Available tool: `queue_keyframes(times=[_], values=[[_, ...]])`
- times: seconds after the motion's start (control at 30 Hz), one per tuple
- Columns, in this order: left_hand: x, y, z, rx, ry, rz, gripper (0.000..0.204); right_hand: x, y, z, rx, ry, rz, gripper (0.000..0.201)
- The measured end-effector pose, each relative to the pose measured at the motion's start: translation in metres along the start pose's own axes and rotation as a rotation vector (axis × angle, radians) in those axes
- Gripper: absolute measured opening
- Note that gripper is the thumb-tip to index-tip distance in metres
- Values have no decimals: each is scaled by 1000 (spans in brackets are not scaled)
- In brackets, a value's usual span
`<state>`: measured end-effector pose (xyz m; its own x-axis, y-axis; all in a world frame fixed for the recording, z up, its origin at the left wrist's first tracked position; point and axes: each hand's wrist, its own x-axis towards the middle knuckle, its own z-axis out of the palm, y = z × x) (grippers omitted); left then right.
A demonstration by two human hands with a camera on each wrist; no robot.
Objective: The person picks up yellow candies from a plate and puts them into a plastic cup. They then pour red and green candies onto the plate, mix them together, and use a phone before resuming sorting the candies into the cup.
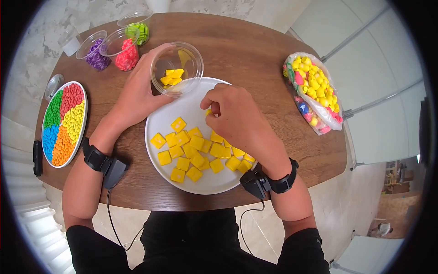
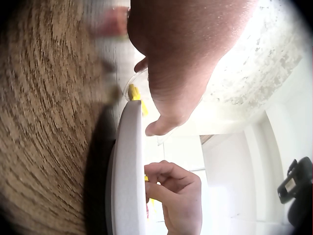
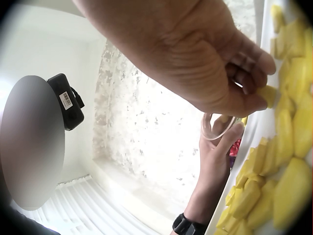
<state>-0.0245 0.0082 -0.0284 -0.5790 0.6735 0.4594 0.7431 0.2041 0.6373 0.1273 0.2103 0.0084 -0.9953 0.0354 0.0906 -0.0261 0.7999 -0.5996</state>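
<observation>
My left hand (image 1: 139,93) grips a clear plastic cup (image 1: 195,68), tilted over the far-left rim of a round white plate (image 1: 157,121). Several yellow square candies (image 1: 172,76) lie inside the cup. Over the plate, my right hand (image 1: 237,116) pinches one yellow candy (image 3: 267,95) between thumb and fingertips, close above the surface. Many more yellow squares (image 1: 197,142) are scattered across the near half of the plate, some overlapping. In the left wrist view the cup's yellow pieces (image 2: 134,93) show beside the plate's edge.
Clear cups of purple pieces (image 1: 97,57), pink pieces (image 1: 127,57) and green pieces (image 1: 140,33) stand at the back left. An oval plate (image 1: 84,125) of small candies sorted by colour sits left. A plastic bag (image 1: 319,93) of yellow and pink pieces lies at the right edge.
</observation>
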Motion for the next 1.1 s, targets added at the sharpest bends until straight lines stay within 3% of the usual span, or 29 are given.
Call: queue_keyframes(times=[0.3,0.6,0.77,0.97,1.1], values=[[1,-3,3,32,63,81,93,-1,-4,-2,-103,34,11,11],[1,-4,4,40,78,98,91,2,-7,0,32,177,-42,15],[0,-3,2,69,64,77,93,2,-7,-1,66,134,-69,18],[0,-4,3,57,51,72,91,3,-21,-6,-14,15,55,21],[0,-3,2,36,49,56,93,2,-13,0,0,-3,15,20]])
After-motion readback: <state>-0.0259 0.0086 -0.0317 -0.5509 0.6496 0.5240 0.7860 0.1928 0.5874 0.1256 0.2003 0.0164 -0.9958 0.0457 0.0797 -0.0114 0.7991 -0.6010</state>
